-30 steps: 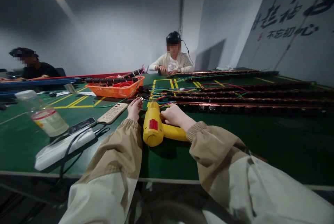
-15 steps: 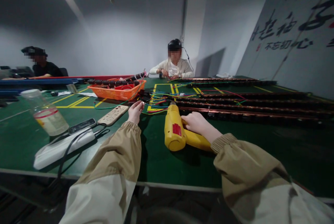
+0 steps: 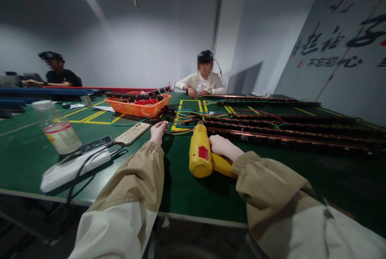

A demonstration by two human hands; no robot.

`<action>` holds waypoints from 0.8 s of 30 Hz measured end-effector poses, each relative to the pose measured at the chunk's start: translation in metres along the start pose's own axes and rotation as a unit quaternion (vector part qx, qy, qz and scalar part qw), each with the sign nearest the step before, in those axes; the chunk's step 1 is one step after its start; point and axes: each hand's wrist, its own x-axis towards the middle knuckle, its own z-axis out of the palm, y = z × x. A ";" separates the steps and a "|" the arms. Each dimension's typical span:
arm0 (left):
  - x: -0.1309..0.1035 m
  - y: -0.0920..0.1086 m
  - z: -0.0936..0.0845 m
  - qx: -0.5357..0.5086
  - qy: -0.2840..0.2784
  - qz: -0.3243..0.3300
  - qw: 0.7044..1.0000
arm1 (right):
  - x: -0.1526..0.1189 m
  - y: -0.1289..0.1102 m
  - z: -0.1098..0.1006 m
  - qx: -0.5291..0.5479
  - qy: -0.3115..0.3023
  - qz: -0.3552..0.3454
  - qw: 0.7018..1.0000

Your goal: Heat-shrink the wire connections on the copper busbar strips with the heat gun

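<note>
My right hand (image 3: 223, 146) is wrapped round the handle of a yellow heat gun (image 3: 200, 158), whose nozzle points away from me at a bundle of coloured wires (image 3: 183, 121). Those wires come off the near ends of long dark strips with copper edges (image 3: 271, 133). My left hand (image 3: 158, 132) is closed in a pinch just left of the wires. Whatever sits between its fingertips is too small to make out. Beside that hand lies a beige remote-like panel with holes or buttons (image 3: 132, 133).
An orange basket (image 3: 135, 109) of dark parts stands behind my left hand. At left are a clear bottle (image 3: 58, 132), a white power strip (image 3: 75, 170) with cables and a dark phone-like device (image 3: 96, 144). One person (image 3: 205, 78) sits opposite, another (image 3: 60, 75) far left.
The view has shifted slightly, so the scene sits a little further right. My right hand and the heat gun have moved slightly left. My left hand stays near the wires, its pinch turned somewhat.
</note>
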 end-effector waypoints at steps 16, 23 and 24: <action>0.000 0.002 0.003 0.081 0.021 0.088 0.993 | 0.015 -0.053 -0.002 -0.083 0.056 -0.112 0.989; 0.002 0.002 0.001 0.077 0.002 0.081 0.994 | 0.027 -0.083 -0.007 -0.129 0.087 -0.172 0.973; 0.003 0.002 0.001 0.076 -0.002 0.077 0.994 | 0.028 -0.087 -0.009 -0.133 0.091 -0.179 0.971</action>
